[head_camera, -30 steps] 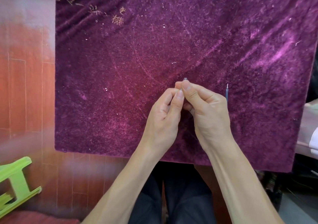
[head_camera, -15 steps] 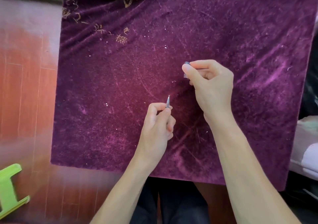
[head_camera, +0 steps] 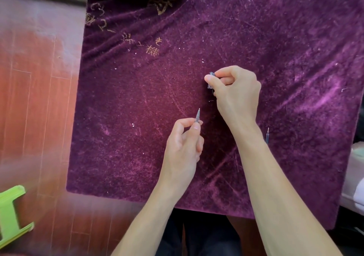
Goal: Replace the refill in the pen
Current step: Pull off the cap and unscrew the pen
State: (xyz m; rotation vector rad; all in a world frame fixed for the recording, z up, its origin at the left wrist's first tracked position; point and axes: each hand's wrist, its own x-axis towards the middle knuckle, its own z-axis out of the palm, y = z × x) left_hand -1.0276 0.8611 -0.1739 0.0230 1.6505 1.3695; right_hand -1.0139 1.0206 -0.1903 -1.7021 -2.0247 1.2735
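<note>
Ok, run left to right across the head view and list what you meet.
Green stool → left hand pinching the pen tip → right hand gripping the pen barrel → loose refill on the purple cloth.

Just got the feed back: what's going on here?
A person works over a purple cloth. The left hand pinches the pen, tip up; the right hand grips a clear piece, likely its cap, held apart from the pen. A refill lies on the cloth beside the right forearm, untouched.
</note>
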